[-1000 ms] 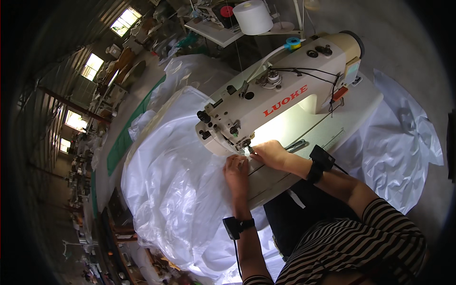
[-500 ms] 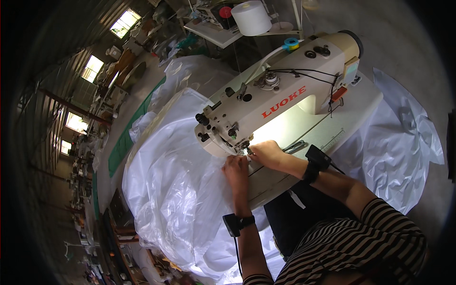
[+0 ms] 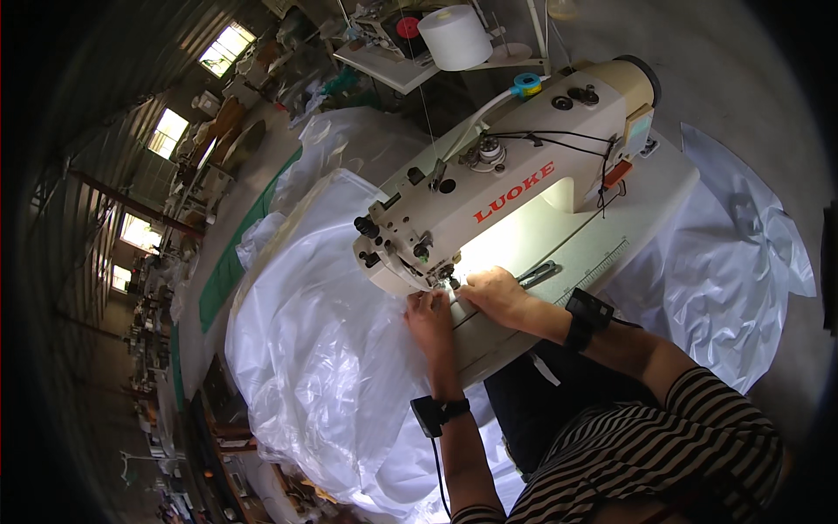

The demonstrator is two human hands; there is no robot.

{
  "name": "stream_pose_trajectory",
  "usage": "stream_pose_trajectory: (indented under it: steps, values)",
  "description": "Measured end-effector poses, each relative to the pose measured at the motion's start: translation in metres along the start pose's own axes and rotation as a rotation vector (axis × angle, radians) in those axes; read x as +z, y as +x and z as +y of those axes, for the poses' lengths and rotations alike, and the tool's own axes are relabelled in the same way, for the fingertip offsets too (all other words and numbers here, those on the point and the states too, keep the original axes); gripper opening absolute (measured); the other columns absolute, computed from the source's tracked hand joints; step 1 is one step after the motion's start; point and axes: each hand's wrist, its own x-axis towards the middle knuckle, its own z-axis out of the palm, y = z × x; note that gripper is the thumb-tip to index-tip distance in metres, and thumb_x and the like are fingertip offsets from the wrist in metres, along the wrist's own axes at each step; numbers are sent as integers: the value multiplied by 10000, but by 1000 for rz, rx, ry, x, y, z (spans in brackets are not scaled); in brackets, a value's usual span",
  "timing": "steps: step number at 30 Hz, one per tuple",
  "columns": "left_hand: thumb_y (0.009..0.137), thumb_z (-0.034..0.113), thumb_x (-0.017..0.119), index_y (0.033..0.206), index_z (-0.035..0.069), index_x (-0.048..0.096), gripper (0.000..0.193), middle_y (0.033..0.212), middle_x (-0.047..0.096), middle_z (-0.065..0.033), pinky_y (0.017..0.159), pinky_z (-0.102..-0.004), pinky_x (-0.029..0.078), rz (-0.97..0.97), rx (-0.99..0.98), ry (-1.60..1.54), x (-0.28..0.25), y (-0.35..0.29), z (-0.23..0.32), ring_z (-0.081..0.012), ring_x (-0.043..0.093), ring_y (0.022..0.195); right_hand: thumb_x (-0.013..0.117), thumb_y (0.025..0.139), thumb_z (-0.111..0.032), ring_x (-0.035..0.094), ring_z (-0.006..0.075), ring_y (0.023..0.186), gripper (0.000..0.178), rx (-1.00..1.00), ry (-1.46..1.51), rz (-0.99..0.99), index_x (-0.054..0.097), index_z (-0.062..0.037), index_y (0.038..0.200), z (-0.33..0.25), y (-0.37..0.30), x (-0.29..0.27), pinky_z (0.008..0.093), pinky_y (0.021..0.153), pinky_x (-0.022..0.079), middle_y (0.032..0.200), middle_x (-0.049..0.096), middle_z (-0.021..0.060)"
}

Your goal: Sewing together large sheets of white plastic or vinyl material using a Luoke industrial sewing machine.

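Note:
A cream sewing machine [image 3: 515, 188] stands across the table in front of me, its lamp lighting the needle area. My left hand [image 3: 429, 321] is just in front of the presser foot [image 3: 449, 278], at the edge of a large translucent white plastic sheet [image 3: 305, 349]; its fingers are bent and closed on that edge. On the other side of the foot, my right hand [image 3: 499, 295] has thumb and fingers pinched together. Whatever lies between those fingertips is too small to tell. Grey thread snips [image 3: 537, 273] rest on the machine bed beside the right hand.
The sheet billows over the left side of the table and hangs down. More white sheeting [image 3: 716, 279] drapes at the right. A white thread cone [image 3: 455, 37] stands behind the machine. Dark cables [image 3: 559, 140] cross the machine arm. Cluttered benches line the far left.
Both hands stay beside the presser foot, with slightly shifted fingers and a little more space between them. The whole view has moved slightly. The sheet looks nearly the same.

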Motion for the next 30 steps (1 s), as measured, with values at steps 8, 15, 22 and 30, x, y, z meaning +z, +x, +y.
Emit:
stream_pose_trajectory:
  steps: [8, 15, 22, 30]
  values:
    - [803, 227, 692, 817, 83, 672, 145, 951, 621, -63, 863, -444, 434, -6, -15, 152, -1, 2, 4, -292, 599, 935, 551, 873, -161, 652, 221, 812, 154, 18, -70, -96, 655, -146, 987, -1, 4, 5, 375, 706, 497, 834, 615, 36]
    - [816, 267, 688, 896, 77, 661, 208, 1020, 618, -71, 882, -476, 424, 19, -23, 240, 3, 6, -1, -301, 590, 1012, 580, 853, -153, 673, 194, 735, 116, 37, -230, -92, 652, -160, 945, -5, 10, 11, 341, 645, 508, 793, 638, 10]
    - [829, 285, 693, 985, 65, 669, 271, 1014, 640, -113, 857, -488, 450, -40, -55, 263, 9, 16, -13, -325, 601, 998, 624, 763, -130, 679, 213, 677, 62, 89, -271, -90, 668, -135, 720, -8, 18, 11, 334, 580, 516, 717, 647, 29]
    - [804, 279, 730, 1024, 44, 660, 329, 1003, 665, -143, 830, -483, 466, -62, -43, 198, 4, 22, -12, -352, 622, 953, 642, 734, -130, 675, 191, 630, 59, 84, -324, -62, 690, -138, 702, -9, 22, 6, 304, 527, 495, 699, 667, 33]
